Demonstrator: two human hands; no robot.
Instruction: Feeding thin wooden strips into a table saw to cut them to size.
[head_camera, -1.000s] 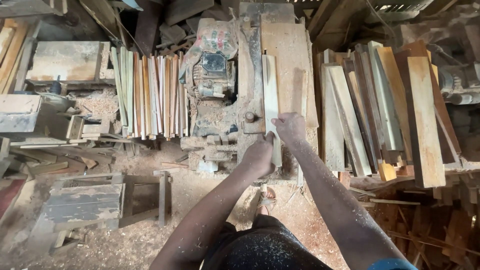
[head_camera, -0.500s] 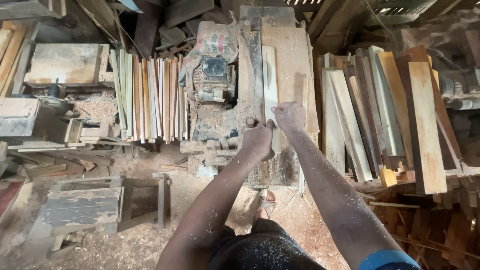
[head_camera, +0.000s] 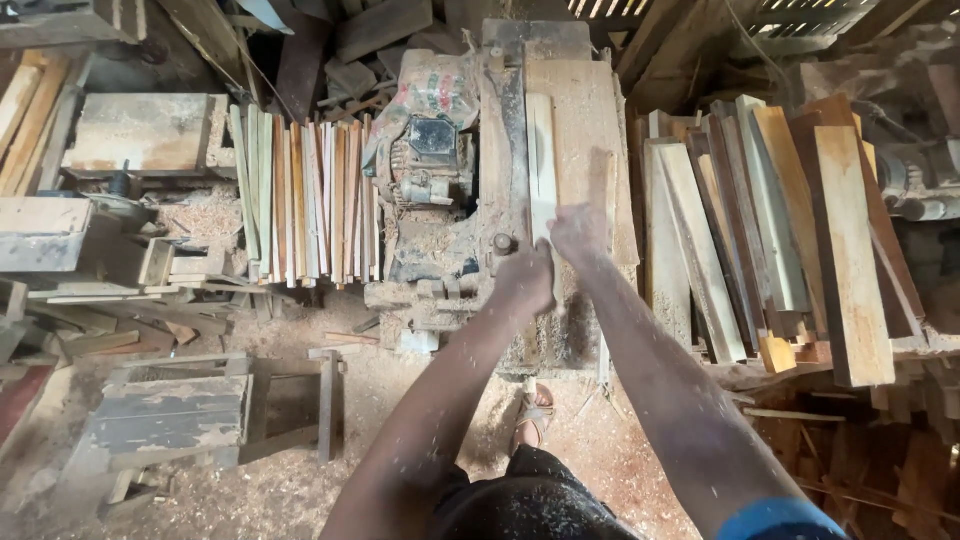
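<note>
Overhead, a pale wooden strip (head_camera: 541, 165) is lying on the sawdust-covered machine table (head_camera: 585, 100), its long axis running straight away from the person, far end pointing toward the top of the view. Both hands are pressing its near end: the left hand (head_camera: 524, 278) curled over it, the right hand (head_camera: 578, 232) fingers bent down on top. Since a second ago, the strip is sitting farther up the table, hands following. An electric motor (head_camera: 430, 160) is sitting alongside, leftward.
</note>
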